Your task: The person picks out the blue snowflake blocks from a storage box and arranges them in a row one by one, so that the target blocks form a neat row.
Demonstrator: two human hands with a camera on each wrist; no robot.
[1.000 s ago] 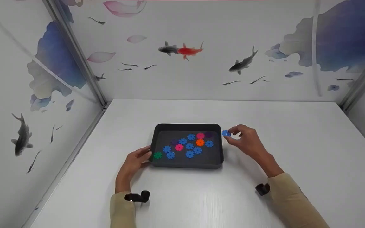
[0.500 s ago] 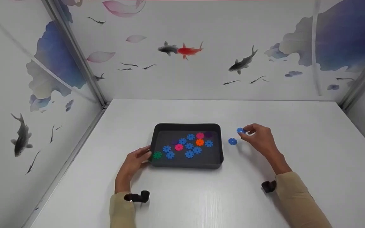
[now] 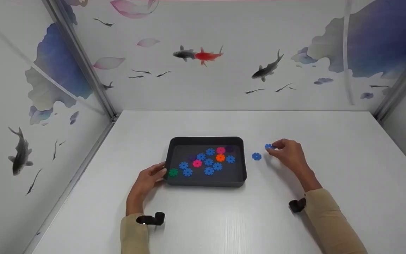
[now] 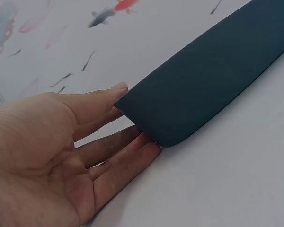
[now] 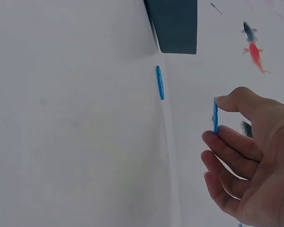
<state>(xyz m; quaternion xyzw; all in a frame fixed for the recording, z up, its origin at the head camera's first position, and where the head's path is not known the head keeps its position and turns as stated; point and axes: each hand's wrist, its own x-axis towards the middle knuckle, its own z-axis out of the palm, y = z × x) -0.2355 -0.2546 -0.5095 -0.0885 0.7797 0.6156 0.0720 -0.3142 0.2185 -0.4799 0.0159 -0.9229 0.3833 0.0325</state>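
Note:
My right hand [image 3: 287,154] pinches a blue snowflake disc [image 5: 215,115] on edge between thumb and index finger, the other fingers loosely bent below it. Another blue snowflake disc [image 3: 256,156] lies on the white table, between that hand and the dark tray [image 3: 203,183]. Several notched discs are spread flat over the tray floor, mostly blue, with pink discs [image 3: 197,163], an orange one [image 3: 220,157], dark purple ones and a green disc [image 3: 173,172] at the left. At the tray's left end, my left hand [image 3: 147,180] holds it, thumb at the rim and fingertips against the lower corner [image 4: 151,146].
The white table [image 3: 203,218] runs back to a wall [image 3: 224,95] printed with fish and petals. A side wall [image 3: 58,141] with a metal corner post stands at left, another at right. Each wrist carries a small black camera [image 3: 297,205].
My right hand has moved right from the tray's edge, a blue disc in its fingers. The disc on the table now shows where the hand was. My left hand stays at the tray.

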